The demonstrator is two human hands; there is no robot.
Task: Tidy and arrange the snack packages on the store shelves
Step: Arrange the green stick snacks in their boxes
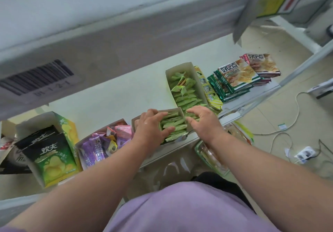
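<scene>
A front cardboard box (134, 121) at the shelf edge holds several green snack packets (173, 122). My left hand (150, 126) lies over the left part of that box, with its spread fingers touching the packets. My right hand (201, 120) reaches in from the right, fingertips bent onto the green packets where the front box meets a longer back box (192, 76). The back box is filled with more green packets (183, 91). Neither hand plainly grips a packet.
Left of the hands stand a box of purple and pink packets (100, 145) and a box of black-green chip bags (52, 156). Yellow-green packs (209, 91) and stacked cookie packs (239, 76) lie to the right. An upper shelf (108, 24) overhangs. Cables and a power strip (304, 154) lie on the floor.
</scene>
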